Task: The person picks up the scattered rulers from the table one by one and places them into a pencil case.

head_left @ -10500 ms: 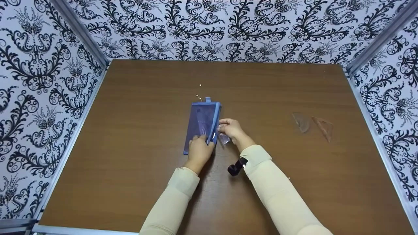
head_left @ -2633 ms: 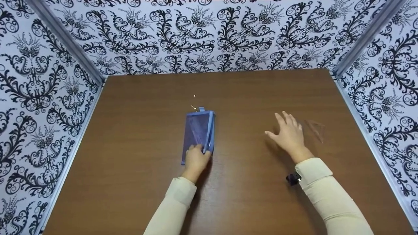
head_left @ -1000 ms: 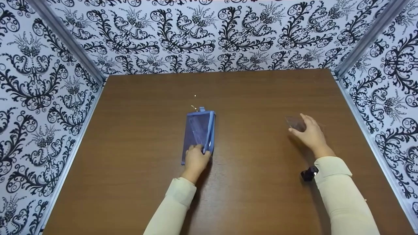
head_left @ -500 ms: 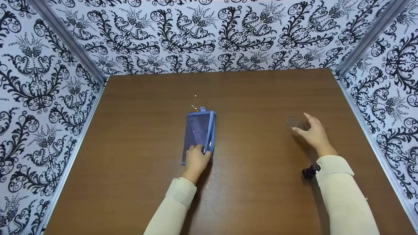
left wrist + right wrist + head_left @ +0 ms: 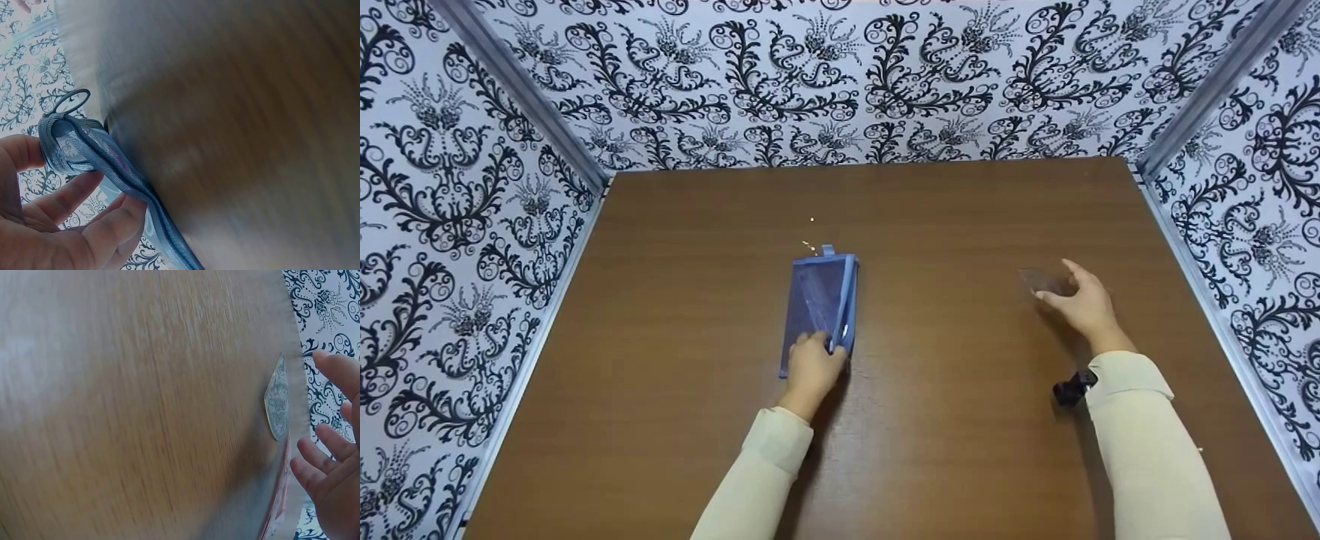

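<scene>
A blue mesh zippered pencil case [image 5: 814, 296] lies upright in the head view, its zipped right side parted, with a pale clear piece showing through the mesh. My left hand [image 5: 812, 369] grips its near end; the left wrist view shows thumb and fingers around the zipper edge [image 5: 121, 169]. Over on the right, my right hand [image 5: 1084, 306] hovers beside a clear protractor [image 5: 1033, 280], fingers spread and holding nothing. The right wrist view shows the protractor [image 5: 277, 405] flat on the table, apart from the fingers, and a reddish clear set square [image 5: 279, 492] partly cut off.
The brown wooden table [image 5: 930, 375] is bordered by patterned black-and-white walls [image 5: 787, 82] at the back and sides. Small bright specks [image 5: 810, 246] lie beyond the pencil case. A black wrist camera [image 5: 1072, 388] sits at the right cuff.
My right hand has left the pencil case, where it held a clear piece, and moved right to the protractor. It has barely shifted in the last second. My left hand keeps its grip.
</scene>
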Demonstrator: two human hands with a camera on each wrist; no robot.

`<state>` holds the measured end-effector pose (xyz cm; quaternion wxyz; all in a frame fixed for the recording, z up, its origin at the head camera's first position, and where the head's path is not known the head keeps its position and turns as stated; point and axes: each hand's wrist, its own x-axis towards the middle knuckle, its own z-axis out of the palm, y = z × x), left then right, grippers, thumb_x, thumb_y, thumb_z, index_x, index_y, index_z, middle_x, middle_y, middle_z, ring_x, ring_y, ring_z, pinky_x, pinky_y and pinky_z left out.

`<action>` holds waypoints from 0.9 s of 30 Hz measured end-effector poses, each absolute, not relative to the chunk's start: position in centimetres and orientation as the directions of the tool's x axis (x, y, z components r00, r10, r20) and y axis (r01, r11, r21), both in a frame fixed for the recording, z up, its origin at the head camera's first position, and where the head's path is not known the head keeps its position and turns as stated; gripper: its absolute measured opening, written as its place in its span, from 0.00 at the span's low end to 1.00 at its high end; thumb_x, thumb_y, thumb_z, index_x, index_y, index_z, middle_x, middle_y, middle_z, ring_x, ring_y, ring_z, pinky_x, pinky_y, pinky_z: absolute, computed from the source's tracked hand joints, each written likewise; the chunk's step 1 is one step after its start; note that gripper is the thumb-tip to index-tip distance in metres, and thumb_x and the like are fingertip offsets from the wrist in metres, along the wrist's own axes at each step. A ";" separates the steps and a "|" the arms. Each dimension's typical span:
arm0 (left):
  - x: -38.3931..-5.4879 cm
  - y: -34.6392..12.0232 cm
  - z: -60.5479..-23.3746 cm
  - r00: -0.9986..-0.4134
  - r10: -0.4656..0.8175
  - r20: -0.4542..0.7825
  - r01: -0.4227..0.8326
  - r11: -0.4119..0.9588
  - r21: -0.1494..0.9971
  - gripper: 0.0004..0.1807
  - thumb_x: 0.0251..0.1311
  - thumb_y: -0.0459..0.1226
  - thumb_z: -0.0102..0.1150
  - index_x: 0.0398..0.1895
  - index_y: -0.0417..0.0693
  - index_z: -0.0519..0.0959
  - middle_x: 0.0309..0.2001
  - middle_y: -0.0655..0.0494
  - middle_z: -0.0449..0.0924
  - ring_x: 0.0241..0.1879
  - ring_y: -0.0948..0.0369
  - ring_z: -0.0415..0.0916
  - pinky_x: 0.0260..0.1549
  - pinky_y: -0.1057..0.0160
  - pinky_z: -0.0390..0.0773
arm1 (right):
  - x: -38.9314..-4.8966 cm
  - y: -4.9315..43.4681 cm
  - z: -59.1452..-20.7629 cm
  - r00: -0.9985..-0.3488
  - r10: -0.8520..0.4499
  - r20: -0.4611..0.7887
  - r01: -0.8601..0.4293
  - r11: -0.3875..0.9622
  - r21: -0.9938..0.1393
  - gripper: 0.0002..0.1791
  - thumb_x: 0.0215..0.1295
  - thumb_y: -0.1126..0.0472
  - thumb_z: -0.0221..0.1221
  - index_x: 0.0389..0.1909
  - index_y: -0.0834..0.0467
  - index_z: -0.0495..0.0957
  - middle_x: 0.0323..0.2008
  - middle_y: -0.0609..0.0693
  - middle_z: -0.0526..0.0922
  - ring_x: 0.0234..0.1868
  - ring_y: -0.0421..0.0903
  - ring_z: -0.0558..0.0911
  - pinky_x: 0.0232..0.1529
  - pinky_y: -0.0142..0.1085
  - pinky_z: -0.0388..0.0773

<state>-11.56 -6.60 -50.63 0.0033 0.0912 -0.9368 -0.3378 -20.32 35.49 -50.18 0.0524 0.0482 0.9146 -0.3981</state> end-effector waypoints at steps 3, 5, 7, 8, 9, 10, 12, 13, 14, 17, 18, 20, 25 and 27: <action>-11.5 -6.6 -50.6 -0.984 -0.173 -0.050 -0.165 0.755 0.634 0.19 0.51 0.39 0.61 0.45 0.37 0.82 0.41 0.39 0.78 0.42 0.41 0.75 0.43 0.46 0.74 | -20.6 35.6 -50.4 -0.989 0.045 -0.144 0.137 0.669 -0.730 0.48 0.63 0.51 0.62 0.75 0.63 0.47 0.67 0.74 0.56 0.67 0.70 0.58 0.63 0.63 0.57; -11.6 -6.5 -50.6 -0.983 -0.174 -0.052 -0.167 0.755 0.635 0.19 0.52 0.39 0.61 0.45 0.37 0.82 0.41 0.39 0.78 0.42 0.41 0.75 0.43 0.46 0.74 | -20.7 35.6 -50.4 -0.988 0.045 -0.150 0.141 0.663 -0.735 0.47 0.63 0.51 0.62 0.75 0.63 0.47 0.67 0.74 0.57 0.68 0.70 0.58 0.63 0.62 0.57; -11.6 -6.5 -50.7 -0.983 -0.175 -0.052 -0.167 0.753 0.636 0.19 0.52 0.39 0.60 0.45 0.37 0.82 0.41 0.39 0.78 0.42 0.41 0.75 0.44 0.46 0.74 | -20.9 35.6 -50.6 -0.987 0.045 -0.156 0.147 0.656 -0.740 0.48 0.63 0.51 0.62 0.75 0.62 0.47 0.68 0.73 0.57 0.68 0.69 0.59 0.63 0.62 0.58; -11.6 -6.5 -50.7 -0.983 -0.175 -0.053 -0.168 0.752 0.637 0.19 0.52 0.39 0.60 0.45 0.37 0.82 0.41 0.39 0.78 0.42 0.41 0.75 0.44 0.46 0.74 | -21.0 35.6 -50.6 -0.986 0.045 -0.159 0.149 0.654 -0.742 0.48 0.63 0.51 0.62 0.75 0.62 0.46 0.68 0.73 0.56 0.68 0.69 0.58 0.63 0.62 0.58; -11.6 -6.5 -50.8 -0.984 -0.174 -0.050 -0.166 0.754 0.636 0.19 0.51 0.39 0.60 0.45 0.37 0.82 0.42 0.39 0.78 0.42 0.41 0.75 0.44 0.46 0.74 | -21.1 35.6 -50.6 -0.985 0.041 -0.165 0.152 0.648 -0.747 0.48 0.63 0.52 0.62 0.75 0.62 0.46 0.69 0.73 0.56 0.68 0.69 0.58 0.63 0.62 0.58; -11.6 -6.5 -50.8 -0.984 -0.172 -0.052 -0.165 0.754 0.635 0.20 0.52 0.39 0.60 0.46 0.37 0.82 0.42 0.39 0.78 0.42 0.41 0.75 0.44 0.47 0.74 | -21.1 35.6 -50.6 -0.985 0.037 -0.169 0.154 0.643 -0.750 0.48 0.63 0.52 0.62 0.75 0.62 0.46 0.69 0.72 0.55 0.69 0.69 0.57 0.63 0.62 0.58; -11.6 -6.5 -50.8 -0.984 -0.169 -0.046 -0.160 0.757 0.634 0.20 0.51 0.39 0.60 0.46 0.36 0.82 0.43 0.38 0.78 0.42 0.41 0.75 0.44 0.47 0.74 | -21.2 35.7 -50.7 -0.985 0.028 -0.173 0.151 0.639 -0.754 0.48 0.63 0.53 0.62 0.75 0.62 0.45 0.70 0.72 0.53 0.69 0.69 0.57 0.63 0.62 0.58; -11.6 -6.5 -50.9 -0.985 -0.168 -0.045 -0.158 0.758 0.633 0.20 0.51 0.39 0.60 0.46 0.36 0.82 0.43 0.38 0.78 0.42 0.41 0.75 0.45 0.47 0.74 | -21.3 35.7 -50.7 -0.985 0.024 -0.173 0.148 0.639 -0.755 0.47 0.63 0.54 0.62 0.75 0.62 0.46 0.71 0.71 0.52 0.69 0.69 0.57 0.63 0.62 0.59; -11.5 -6.5 -50.9 -0.985 -0.167 -0.042 -0.156 0.760 0.631 0.20 0.51 0.39 0.60 0.46 0.36 0.82 0.43 0.38 0.78 0.42 0.41 0.75 0.45 0.47 0.74 | -21.3 35.6 -50.7 -0.984 0.021 -0.174 0.148 0.637 -0.756 0.47 0.64 0.55 0.62 0.75 0.63 0.46 0.71 0.71 0.51 0.69 0.69 0.56 0.63 0.61 0.59; -11.5 -6.5 -50.9 -0.985 -0.169 -0.035 -0.153 0.762 0.630 0.19 0.52 0.39 0.60 0.45 0.36 0.82 0.43 0.37 0.78 0.42 0.41 0.75 0.44 0.46 0.74 | -21.4 35.6 -50.9 -0.984 0.020 -0.178 0.150 0.638 -0.755 0.45 0.64 0.58 0.61 0.75 0.64 0.46 0.71 0.71 0.51 0.69 0.69 0.57 0.63 0.61 0.59; -11.5 -6.5 -50.9 -0.985 -0.171 -0.033 -0.153 0.762 0.629 0.19 0.52 0.39 0.60 0.45 0.36 0.82 0.43 0.37 0.78 0.41 0.41 0.75 0.44 0.46 0.74 | -21.4 35.6 -50.9 -0.983 0.021 -0.180 0.152 0.637 -0.756 0.45 0.64 0.59 0.61 0.75 0.64 0.46 0.71 0.71 0.51 0.69 0.69 0.57 0.63 0.61 0.59; -11.5 -6.5 -50.9 -0.985 -0.173 -0.026 -0.151 0.765 0.626 0.18 0.51 0.39 0.60 0.43 0.36 0.82 0.41 0.38 0.78 0.41 0.41 0.75 0.43 0.46 0.75 | -21.5 35.5 -50.9 -0.983 0.022 -0.183 0.155 0.636 -0.756 0.44 0.64 0.60 0.61 0.74 0.64 0.47 0.71 0.72 0.52 0.69 0.69 0.57 0.64 0.61 0.58; -11.5 -6.5 -51.0 -0.984 -0.177 -0.022 -0.152 0.766 0.624 0.17 0.51 0.39 0.60 0.41 0.37 0.83 0.39 0.39 0.78 0.39 0.41 0.75 0.41 0.46 0.75 | -21.7 35.5 -51.0 -0.984 0.026 -0.179 0.153 0.647 -0.747 0.44 0.64 0.61 0.61 0.74 0.66 0.48 0.69 0.72 0.55 0.69 0.69 0.58 0.64 0.60 0.58; -11.5 -6.5 -50.9 -0.984 -0.177 -0.025 -0.154 0.764 0.627 0.17 0.51 0.39 0.60 0.41 0.37 0.83 0.39 0.39 0.78 0.39 0.41 0.75 0.41 0.47 0.75 | -21.7 35.5 -51.0 -0.983 0.030 -0.179 0.155 0.651 -0.743 0.44 0.64 0.60 0.61 0.74 0.66 0.48 0.69 0.72 0.56 0.68 0.69 0.58 0.63 0.60 0.59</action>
